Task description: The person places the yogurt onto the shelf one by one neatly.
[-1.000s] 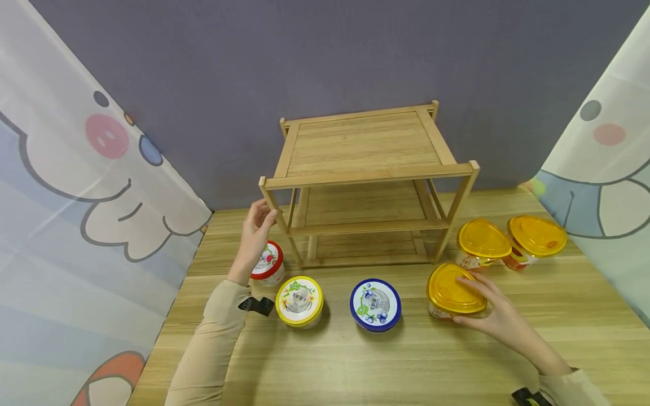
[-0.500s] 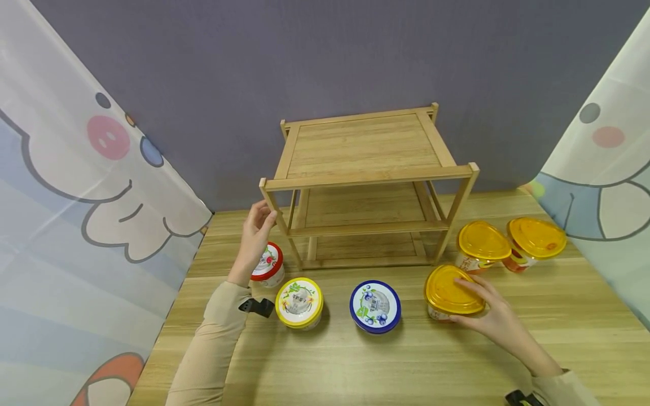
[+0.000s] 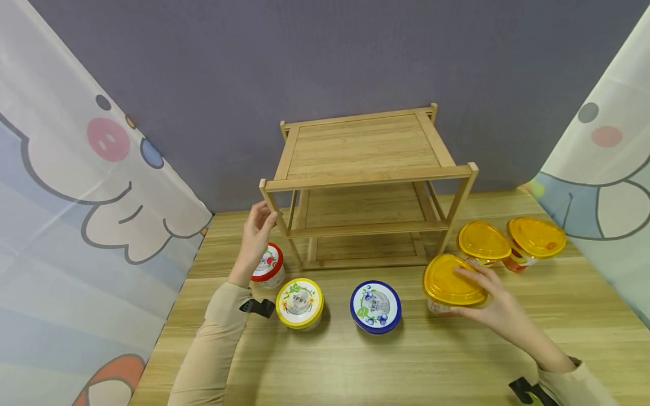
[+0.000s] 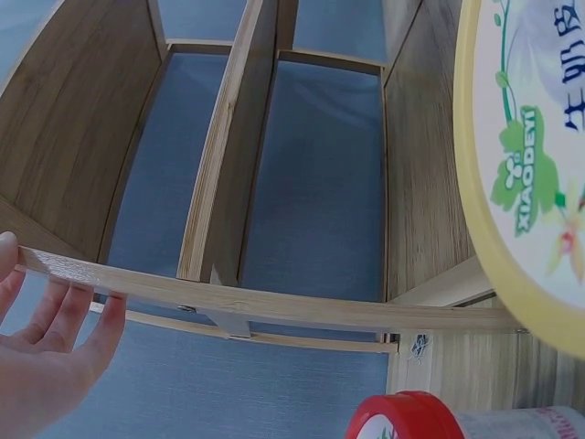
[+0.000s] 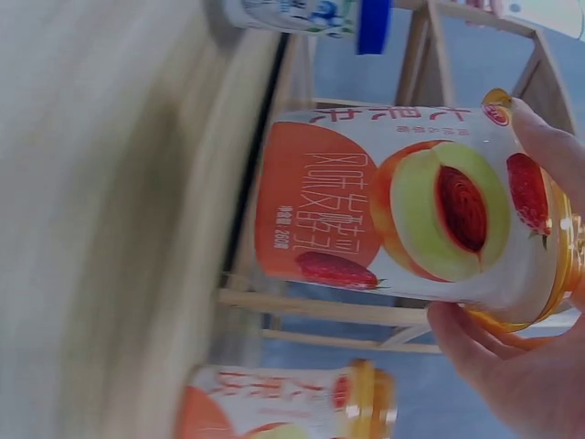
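Observation:
My left hand [image 3: 255, 239] holds the front left post of a wooden shelf rack [image 3: 368, 146]; in the left wrist view its fingertips [image 4: 111, 315] lie against that post. A cup with a yellow-orange lid [image 3: 452, 279] is in my right hand [image 3: 500, 310], gripped around the lid's edge. The right wrist view shows this yogurt cup [image 5: 393, 206] with peach and strawberry pictures, its base raised off the table. Partly behind my left forearm stands a red-lidded cup [image 3: 269, 265]. A yellow-lidded cup [image 3: 299, 303] and a blue-lidded cup [image 3: 376, 307] stand before the rack.
Two more orange-lidded cups [image 3: 484, 241] stand right of the rack, close together. The wooden table [image 3: 355, 366] runs up to a grey back wall [image 3: 330, 56]. Printed curtains [image 3: 61, 197] hang at both sides.
My right hand first shifted slightly left with the orange-lidded cup, then raised it off the table. My left hand stays on the rack post.

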Tool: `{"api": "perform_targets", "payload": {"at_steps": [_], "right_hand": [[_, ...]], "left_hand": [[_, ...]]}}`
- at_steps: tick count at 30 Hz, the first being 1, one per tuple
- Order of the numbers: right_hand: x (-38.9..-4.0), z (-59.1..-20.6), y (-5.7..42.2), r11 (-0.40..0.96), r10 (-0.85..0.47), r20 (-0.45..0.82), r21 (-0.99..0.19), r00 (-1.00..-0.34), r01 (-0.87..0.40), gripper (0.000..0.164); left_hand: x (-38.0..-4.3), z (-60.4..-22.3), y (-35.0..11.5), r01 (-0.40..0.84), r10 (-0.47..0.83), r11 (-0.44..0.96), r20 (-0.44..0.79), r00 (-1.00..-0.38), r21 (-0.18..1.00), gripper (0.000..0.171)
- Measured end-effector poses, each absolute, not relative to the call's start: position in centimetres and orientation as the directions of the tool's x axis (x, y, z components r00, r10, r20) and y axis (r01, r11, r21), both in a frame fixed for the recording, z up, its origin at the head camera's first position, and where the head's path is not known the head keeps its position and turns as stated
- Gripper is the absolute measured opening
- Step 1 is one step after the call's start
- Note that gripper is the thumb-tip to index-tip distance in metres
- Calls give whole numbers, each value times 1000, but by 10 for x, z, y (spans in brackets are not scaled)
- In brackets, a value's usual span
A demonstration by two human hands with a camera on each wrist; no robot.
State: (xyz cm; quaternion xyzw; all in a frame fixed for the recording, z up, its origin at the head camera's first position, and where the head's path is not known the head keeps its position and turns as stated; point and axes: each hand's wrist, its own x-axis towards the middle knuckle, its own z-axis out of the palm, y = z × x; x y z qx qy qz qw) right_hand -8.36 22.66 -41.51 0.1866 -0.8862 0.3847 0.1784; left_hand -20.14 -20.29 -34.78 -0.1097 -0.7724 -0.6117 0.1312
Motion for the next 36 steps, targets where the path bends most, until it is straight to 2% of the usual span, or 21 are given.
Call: {"api": "perform_targets", "payload": {"at_steps": [8,15,22,27,36], "right_hand": [[-88,-381,224,644,-203,391,-638,-898,-423,70],[-94,-354,220,664,-224,471,-567,-853,-487,71],[-99,-328,217,677,-253,432,-561,-866,-478,70],[-103,-311,213,693,-278,462,-511,-843,-508,70],[-107,-276,202,677,-286,438,-537,-852,-503,71]], "left_hand": [[-202,-349,-203,332,8,218,338,-941,918,32],[-202,-349,-202,335,6,204,341,-940,920,31],[-202,-350,-203,338,0,209,346,-938,918,30],[-202,-351,-203,342,3,209,349,-937,916,30],[-202,-350,-202,343,2,207,350,-937,916,31]]}}
